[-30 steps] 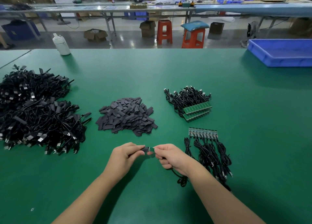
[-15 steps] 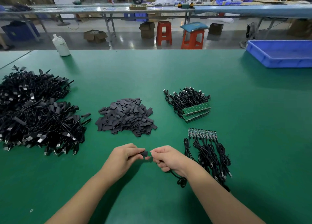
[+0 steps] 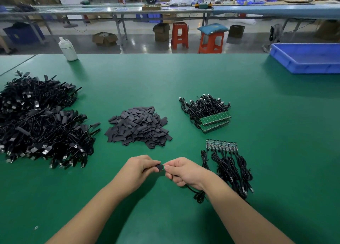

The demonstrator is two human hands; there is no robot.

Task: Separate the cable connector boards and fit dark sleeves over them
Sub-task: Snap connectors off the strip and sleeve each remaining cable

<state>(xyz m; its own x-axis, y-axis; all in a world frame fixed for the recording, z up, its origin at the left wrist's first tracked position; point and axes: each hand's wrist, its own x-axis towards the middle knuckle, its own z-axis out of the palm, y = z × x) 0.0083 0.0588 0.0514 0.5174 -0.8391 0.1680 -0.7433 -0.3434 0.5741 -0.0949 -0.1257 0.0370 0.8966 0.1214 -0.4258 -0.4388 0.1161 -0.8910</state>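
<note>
My left hand (image 3: 138,170) pinches a dark sleeve (image 3: 159,167) near the table's front. My right hand (image 3: 184,171) pinches a small green connector board (image 3: 163,167) whose tip sits at the sleeve's mouth. Its black cable (image 3: 197,196) trails under my right wrist. A pile of dark sleeves (image 3: 138,127) lies ahead of my hands. A joined strip of boards with cables (image 3: 221,145) lies to the right. Further back sits a stacked bundle of green boards (image 3: 215,120).
A large heap of black sleeved cables (image 3: 39,126) fills the left side of the green table (image 3: 276,170). A white bottle (image 3: 67,49) stands at the far left edge, a blue tray (image 3: 309,58) at the far right.
My hands have drawn closer together. Less of the green board shows between them, as the sleeve has slid further over it.
</note>
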